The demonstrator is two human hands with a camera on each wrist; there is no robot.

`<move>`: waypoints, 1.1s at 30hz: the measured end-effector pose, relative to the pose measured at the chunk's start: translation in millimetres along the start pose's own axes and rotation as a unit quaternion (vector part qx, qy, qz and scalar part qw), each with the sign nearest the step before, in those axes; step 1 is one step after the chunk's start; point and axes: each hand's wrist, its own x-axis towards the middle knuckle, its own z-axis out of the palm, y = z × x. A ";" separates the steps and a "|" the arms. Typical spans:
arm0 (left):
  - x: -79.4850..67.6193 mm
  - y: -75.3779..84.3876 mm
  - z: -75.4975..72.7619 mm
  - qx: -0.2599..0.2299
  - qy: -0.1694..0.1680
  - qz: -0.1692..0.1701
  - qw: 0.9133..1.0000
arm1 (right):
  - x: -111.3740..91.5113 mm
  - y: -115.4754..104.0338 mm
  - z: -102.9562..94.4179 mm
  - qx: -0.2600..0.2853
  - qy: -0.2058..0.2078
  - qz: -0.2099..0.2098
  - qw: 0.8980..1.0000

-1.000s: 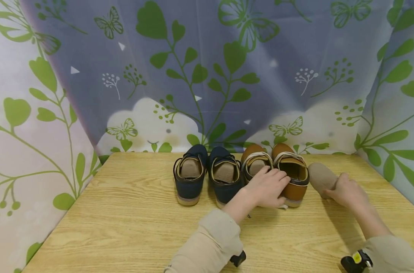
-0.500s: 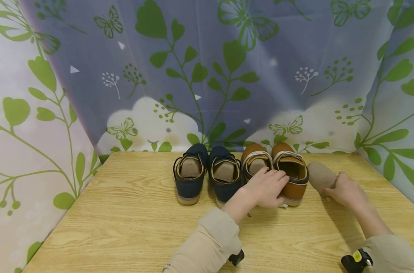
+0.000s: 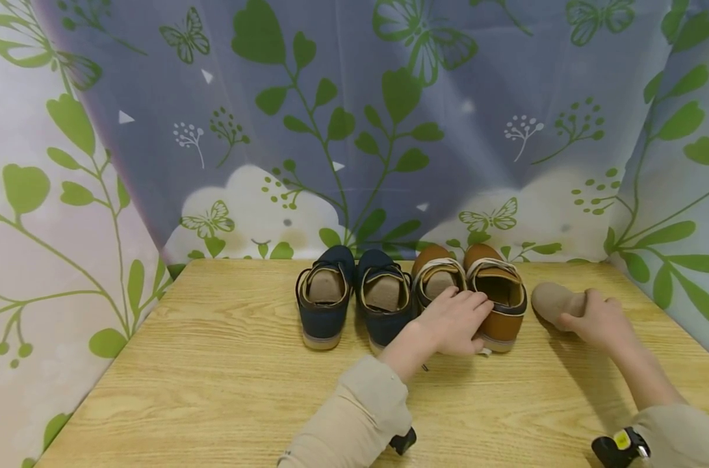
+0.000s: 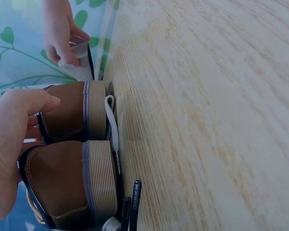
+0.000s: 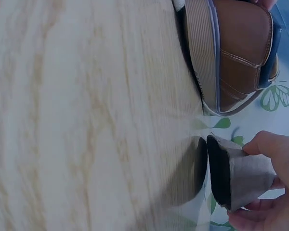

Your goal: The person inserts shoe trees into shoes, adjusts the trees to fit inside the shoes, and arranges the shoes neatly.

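My left hand [image 3: 450,323] grips the heel of the right brown lace-up shoe [image 3: 503,328]; in the left wrist view its thumb lies against the heel and its fingers reach over the collar. That shoe's opening shows a hollow, dark inside. To its right, my right hand [image 3: 604,322] holds a beige shoe insert [image 3: 555,302], rounded toe pointing away from me. The right wrist view shows the insert [image 5: 248,175] pinched between thumb and fingers, dark underside towards the table, close over its shadow. The left brown shoe [image 3: 433,260], partly behind my left hand, has a similar insert inside.
Two navy shoes [image 3: 322,328], each with a beige insert [image 3: 383,294], stand left of the brown pair. All toes point to the patterned cloth backdrop [image 3: 307,195] at the back edge of the wooden table [image 3: 214,364]. A pale shoelace [image 4: 112,120] trails beside the brown heels.
My right hand has drawn the insert to the right, widening the gap from the brown shoe, and the insert lies flatter. My left hand stays on the shoe.
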 end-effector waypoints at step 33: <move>-1.3 -0.4 1.9 -0.011 -0.006 -0.003 1.000 | -8.6 -13.7 -22.3 -0.040 0.054 0.022 0.998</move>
